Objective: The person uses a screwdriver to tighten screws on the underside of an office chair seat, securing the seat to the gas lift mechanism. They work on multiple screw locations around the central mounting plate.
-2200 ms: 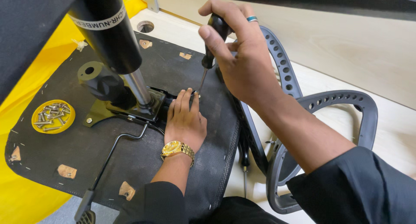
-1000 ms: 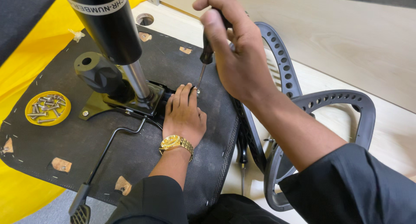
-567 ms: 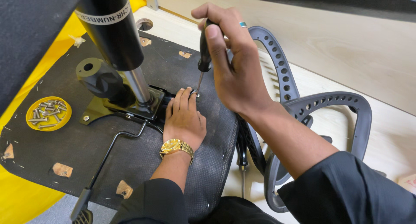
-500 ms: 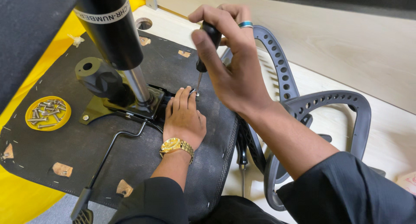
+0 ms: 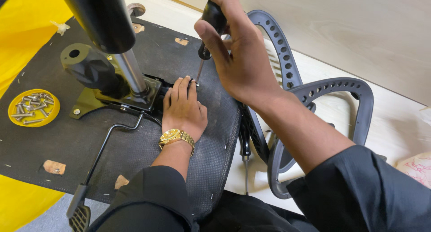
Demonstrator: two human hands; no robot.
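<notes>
My right hand (image 5: 242, 57) grips the screwdriver (image 5: 208, 30) upright on a screw at frame centre, my left hand (image 5: 183, 108) flat beside it; tightening looks unfinished, spare screws (image 5: 32, 107) waiting.

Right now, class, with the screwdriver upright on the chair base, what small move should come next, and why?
Probably a turn of the screwdriver by the right hand, pressing down. Its tip meets a screw at the edge of the metal plate, and the left hand lies flat beside it with fingertips at the screw, steadying it.
</notes>
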